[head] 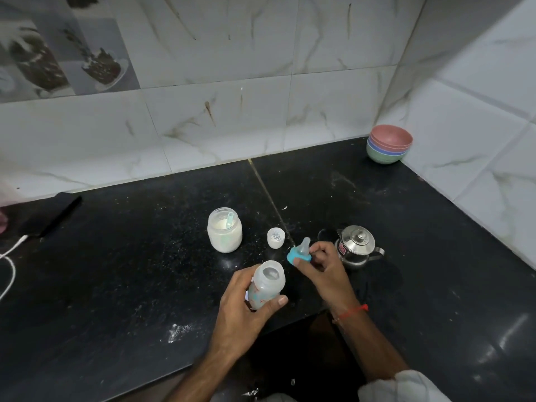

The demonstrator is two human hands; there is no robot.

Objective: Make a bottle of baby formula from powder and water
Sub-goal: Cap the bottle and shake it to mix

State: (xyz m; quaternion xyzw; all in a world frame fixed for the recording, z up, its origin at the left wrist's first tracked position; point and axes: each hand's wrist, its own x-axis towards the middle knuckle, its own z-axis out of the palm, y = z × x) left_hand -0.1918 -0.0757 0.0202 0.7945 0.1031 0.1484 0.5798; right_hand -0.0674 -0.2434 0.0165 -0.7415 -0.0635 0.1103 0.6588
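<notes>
Baby bottle [268, 285]: translucent, frosted plastic, open at the mouth, no cap on; small blue and red prints showing on its lower body. It is tilting slightly, mouth facing up toward the camera, over the front part of the black worktop [130, 271]. Whether its base is touching the worktop cannot be told.

Left hand [246, 311] is wrapping the bottle's body, fingers behind, thumb lying across the front near the base.

Just right of the bottle's mouth, the right hand [320, 266] is pinching the blue screw ring with its clear teat [300, 252], thumb under the ring, fingers curling at its far side. Teat pointing up and away. Ring and bottle are apart. A red thread [352, 312] is sitting on that wrist; a white sleeve [403, 385] is showing lower down.

Behind the bottle, to its left: glass jar [224, 234] of whitish powder, lid off, a pale blue scoop [230, 219] leaning inside. Behind the bottle, near the ring: a small white cap [276, 237] standing on the worktop.

Right of the bottle, just past the right hand: small steel kettle [356, 247], lid on.

Far behind and right, in the tiled corner: stacked bowls [389, 144], pink on top, then blue and green.

Front-left of the bottle: a smear of white powder [177, 332]. Far left: white cable [11, 256].
</notes>
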